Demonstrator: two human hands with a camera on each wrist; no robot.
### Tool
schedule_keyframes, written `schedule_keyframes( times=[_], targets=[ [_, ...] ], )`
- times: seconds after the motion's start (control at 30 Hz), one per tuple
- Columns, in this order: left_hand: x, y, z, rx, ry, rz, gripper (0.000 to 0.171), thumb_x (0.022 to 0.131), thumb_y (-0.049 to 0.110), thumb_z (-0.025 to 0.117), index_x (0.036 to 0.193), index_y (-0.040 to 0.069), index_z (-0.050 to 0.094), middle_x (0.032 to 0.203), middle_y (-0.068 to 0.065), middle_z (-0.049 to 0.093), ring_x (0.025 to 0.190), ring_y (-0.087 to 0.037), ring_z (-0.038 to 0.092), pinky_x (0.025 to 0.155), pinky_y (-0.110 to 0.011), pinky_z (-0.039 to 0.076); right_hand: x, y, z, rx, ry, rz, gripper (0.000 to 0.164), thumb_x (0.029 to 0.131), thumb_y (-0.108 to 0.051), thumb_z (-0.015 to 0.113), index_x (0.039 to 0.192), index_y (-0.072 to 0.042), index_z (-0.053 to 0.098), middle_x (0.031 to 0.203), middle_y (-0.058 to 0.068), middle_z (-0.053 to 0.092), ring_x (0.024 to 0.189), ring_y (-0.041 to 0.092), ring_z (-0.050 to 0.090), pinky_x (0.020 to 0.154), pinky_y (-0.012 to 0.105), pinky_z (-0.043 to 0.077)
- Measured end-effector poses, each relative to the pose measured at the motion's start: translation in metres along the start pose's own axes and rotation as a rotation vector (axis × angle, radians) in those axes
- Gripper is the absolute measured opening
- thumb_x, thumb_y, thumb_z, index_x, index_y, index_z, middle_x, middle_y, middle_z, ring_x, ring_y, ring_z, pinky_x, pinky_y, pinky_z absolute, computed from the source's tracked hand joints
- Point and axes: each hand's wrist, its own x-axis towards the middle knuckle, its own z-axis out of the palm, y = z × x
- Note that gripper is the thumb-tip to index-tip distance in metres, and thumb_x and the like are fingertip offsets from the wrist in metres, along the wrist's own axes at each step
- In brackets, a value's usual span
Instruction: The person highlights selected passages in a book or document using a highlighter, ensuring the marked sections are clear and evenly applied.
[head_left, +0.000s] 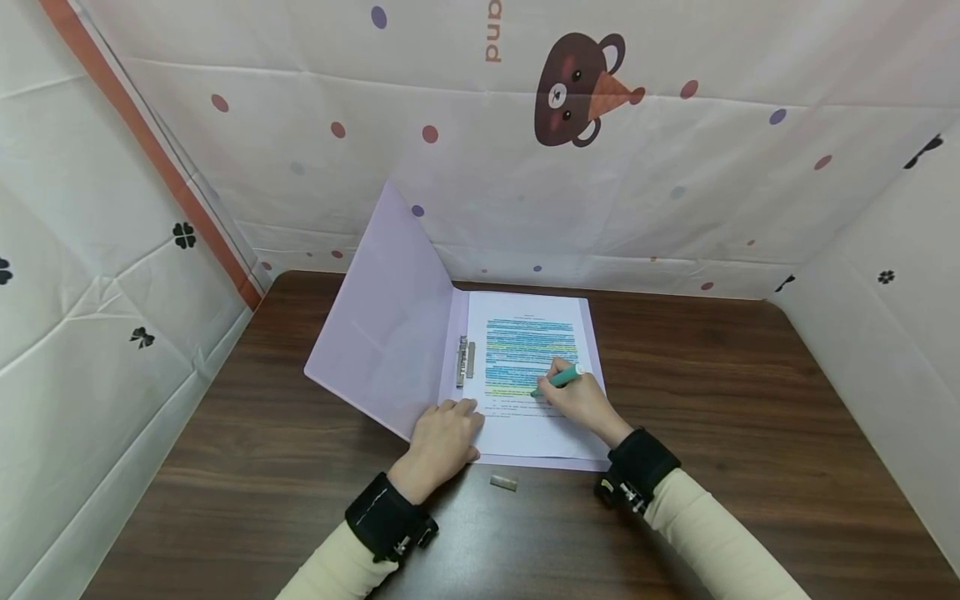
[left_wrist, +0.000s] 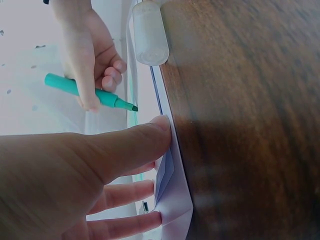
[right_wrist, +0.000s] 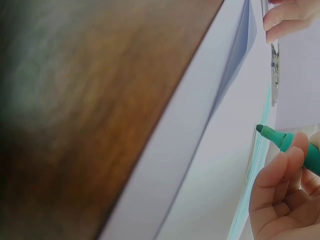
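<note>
My right hand (head_left: 581, 400) pinches a green highlighter (right_wrist: 284, 138), its dark tip at the printed sheet (head_left: 517, 433) near the lower highlighted lines. Most text lines on that sheet carry blue marking, with some in yellow. The sheet lies in an open lilac folder (head_left: 390, 317), beside its metal clip (head_left: 462, 362). At the folder's lower left, my left hand (head_left: 442, 437) rests with extended fingers on the sheet's edge and the folder. In the left wrist view its thumb (left_wrist: 145, 137) touches the near edge, where the paper's corner bends up.
A small translucent capsule-shaped piece (left_wrist: 150, 32) lies on the dark wooden table (head_left: 735, 400), just in front of the folder. The folder's cover stands tilted up to the left. Behind the table hangs a pale patterned curtain (head_left: 480, 183).
</note>
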Motion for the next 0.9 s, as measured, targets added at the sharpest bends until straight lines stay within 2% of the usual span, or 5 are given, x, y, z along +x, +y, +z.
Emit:
schedule_keyframes(
  times=[0.5, 0.73, 0.9],
  targets=[
    [-0.0003, 0.0001, 0.0010, 0.001, 0.009, -0.004, 0.045, 0.070, 0.044, 0.072, 0.108, 0.019, 0.063, 0.120, -0.003, 0.056, 0.096, -0.022, 0.055, 0.072, -0.032, 0.046, -0.0022, 0.0036, -0.0052, 0.029, 0.003, -0.015, 0.018, 0.087, -0.018, 0.054, 0.075, -0.010, 0.042, 0.055, -0.001, 0.034, 0.046, 0.012, 0.031, 0.042, 0.023, 0.023],
    [-0.0001, 0.0002, 0.0018, -0.002, 0.004, -0.006, 0.046, 0.070, 0.043, 0.072, 0.108, 0.019, 0.063, 0.120, -0.003, 0.056, 0.097, -0.023, 0.054, 0.073, -0.033, 0.046, -0.0024, 0.0038, -0.0073, 0.020, 0.004, 0.006, 0.018, 0.087, -0.017, 0.053, 0.075, -0.010, 0.043, 0.056, 0.001, 0.041, 0.047, 0.014, 0.036, 0.042, 0.023, 0.024],
    [-0.0001, 0.0002, 0.0019, -0.005, 0.004, -0.007, 0.046, 0.070, 0.043, 0.072, 0.108, 0.019, 0.063, 0.120, -0.003, 0.056, 0.097, -0.023, 0.054, 0.074, -0.033, 0.046, -0.0028, 0.0040, -0.0083, 0.024, 0.001, 0.012, 0.018, 0.088, -0.018, 0.054, 0.076, -0.009, 0.043, 0.056, 0.001, 0.040, 0.047, 0.015, 0.037, 0.042, 0.023, 0.024]
  ],
)
